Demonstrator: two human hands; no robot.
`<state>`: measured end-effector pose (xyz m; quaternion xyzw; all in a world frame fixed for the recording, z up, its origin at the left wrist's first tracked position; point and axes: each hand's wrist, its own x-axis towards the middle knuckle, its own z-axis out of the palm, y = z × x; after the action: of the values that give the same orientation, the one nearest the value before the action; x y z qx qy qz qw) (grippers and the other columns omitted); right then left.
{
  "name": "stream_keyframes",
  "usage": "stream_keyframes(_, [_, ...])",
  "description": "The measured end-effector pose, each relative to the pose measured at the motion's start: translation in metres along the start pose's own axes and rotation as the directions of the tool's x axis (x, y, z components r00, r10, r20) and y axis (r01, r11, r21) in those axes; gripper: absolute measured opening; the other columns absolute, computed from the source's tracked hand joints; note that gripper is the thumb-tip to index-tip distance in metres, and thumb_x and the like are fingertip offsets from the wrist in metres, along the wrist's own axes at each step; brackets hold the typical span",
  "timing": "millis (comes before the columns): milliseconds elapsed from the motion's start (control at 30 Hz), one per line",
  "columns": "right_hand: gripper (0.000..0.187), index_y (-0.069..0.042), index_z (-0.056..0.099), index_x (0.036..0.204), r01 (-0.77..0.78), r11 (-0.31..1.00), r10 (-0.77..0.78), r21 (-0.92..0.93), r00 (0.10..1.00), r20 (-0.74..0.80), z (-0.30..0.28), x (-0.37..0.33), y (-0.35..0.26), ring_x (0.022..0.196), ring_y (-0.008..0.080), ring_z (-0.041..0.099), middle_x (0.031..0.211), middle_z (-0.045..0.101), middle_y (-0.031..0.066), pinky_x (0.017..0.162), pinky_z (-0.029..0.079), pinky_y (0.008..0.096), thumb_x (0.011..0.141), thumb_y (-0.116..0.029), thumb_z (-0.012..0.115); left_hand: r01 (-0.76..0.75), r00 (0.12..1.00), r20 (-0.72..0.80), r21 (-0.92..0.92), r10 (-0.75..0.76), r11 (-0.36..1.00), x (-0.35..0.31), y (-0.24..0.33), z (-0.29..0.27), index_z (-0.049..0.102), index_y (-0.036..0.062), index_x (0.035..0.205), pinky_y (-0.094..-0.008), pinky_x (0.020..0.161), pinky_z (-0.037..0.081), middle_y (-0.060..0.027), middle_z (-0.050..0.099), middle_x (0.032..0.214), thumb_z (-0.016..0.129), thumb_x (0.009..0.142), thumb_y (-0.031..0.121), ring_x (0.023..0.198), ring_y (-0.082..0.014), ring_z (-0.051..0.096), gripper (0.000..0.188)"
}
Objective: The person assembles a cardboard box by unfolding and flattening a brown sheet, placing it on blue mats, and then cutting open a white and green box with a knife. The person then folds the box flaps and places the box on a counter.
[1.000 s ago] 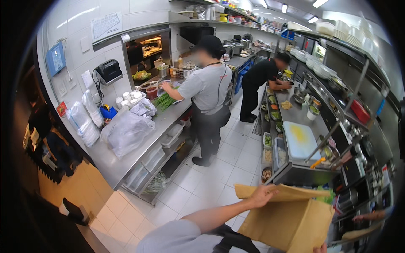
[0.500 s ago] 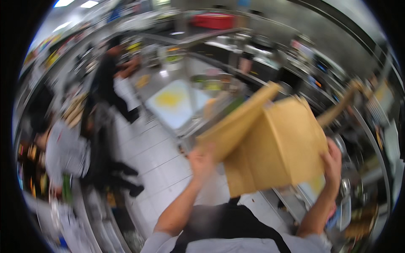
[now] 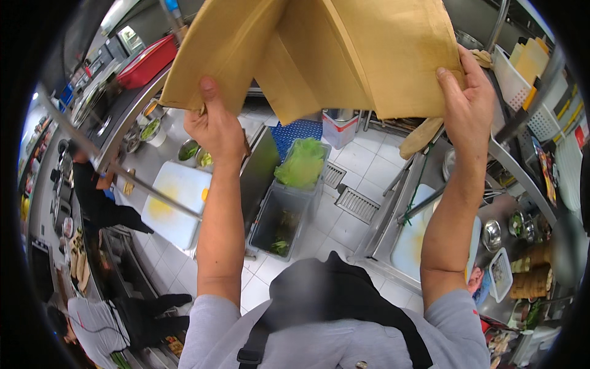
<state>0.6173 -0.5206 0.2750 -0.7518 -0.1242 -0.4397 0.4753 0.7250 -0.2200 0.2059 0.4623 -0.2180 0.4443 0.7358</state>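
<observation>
A creased sheet of brown cardboard (image 3: 319, 55), with folded panels spread apart, is held up in front of me and runs past the upper edge of the view. My left hand (image 3: 215, 126) grips its lower left edge, thumb on the near face. On the right edge, my right hand (image 3: 470, 101) is closed round the cardboard with its thumb on the near face. Both arms are stretched forward. Below the cardboard, on the floor, stands a grey bin (image 3: 258, 215) with some green scraps inside. Right behind it is a green plastic bag (image 3: 301, 165) in another bin.
White cutting boards with yellow stains lie on the left counter (image 3: 175, 203) and the right counter (image 3: 409, 246). A red tub (image 3: 147, 61) sits on the left shelf. Floor grates (image 3: 357, 205) lie between the counters. Two people (image 3: 98, 197) (image 3: 104, 326) work at the left.
I have turned right, so the bins and aisle now lie ahead. The cardboard has risen toward the top of the view, still in both hands, and its panels spread wider.
</observation>
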Motion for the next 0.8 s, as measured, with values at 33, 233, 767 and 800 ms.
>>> stream_keyframes(33, [0.039,0.006,0.057,0.132,0.021,0.999,-0.023,-0.041,0.999,-0.044,0.006,0.008,0.016,0.108,0.0136,0.061,0.12,0.066,0.0093,0.096,0.046,0.0258,0.094,-0.002,0.059,-0.021,1.0,-0.001,-0.021,0.021,1.0,0.009,-0.02,0.01,0.064,-0.0038,0.116,-0.0263,0.083,0.051,-0.0079,0.07,0.107,0.063,0.101,0.029,0.095,-0.0121,0.064,0.036])
stream_keyframes(233, [0.034,0.004,0.062,0.126,0.037,0.989,-0.067,-0.14,0.974,-0.218,0.059,0.059,0.134,0.098,0.0135,0.065,0.107,0.071,0.0108,0.089,0.049,0.0274,0.093,0.002,0.054,0.03,0.999,0.023,0.055,-0.032,0.998,0.051,-0.161,0.028,0.066,-0.0048,0.114,-0.0253,0.085,0.05,-0.0077,0.07,0.108,0.065,0.101,0.028,0.096,-0.0116,0.063,0.035])
stream_keyframes(767, [0.035,0.008,0.057,0.129,-0.455,0.879,0.462,-0.141,0.887,0.021,0.164,0.104,0.524,0.107,0.0177,0.063,0.118,0.067,0.0125,0.096,0.047,0.0299,0.094,0.007,0.052,-0.012,0.931,0.338,0.401,-0.136,0.916,0.179,-0.467,0.028,0.069,-0.0059,0.109,-0.0245,0.073,0.049,-0.0049,0.073,0.089,0.066,0.099,0.019,0.082,-0.0066,0.06,0.027])
stream_keyframes(800, [0.034,0.009,0.057,0.127,-0.512,0.85,0.52,-0.123,0.853,0.05,0.17,0.091,0.546,0.106,0.0175,0.063,0.117,0.067,0.0121,0.095,0.047,0.0295,0.094,0.007,0.052,-0.054,0.904,0.399,0.459,-0.151,0.887,0.185,-0.476,0.027,0.069,-0.0055,0.11,-0.0248,0.071,0.049,-0.0064,0.073,0.086,0.066,0.099,0.018,0.08,-0.0062,0.06,0.026])
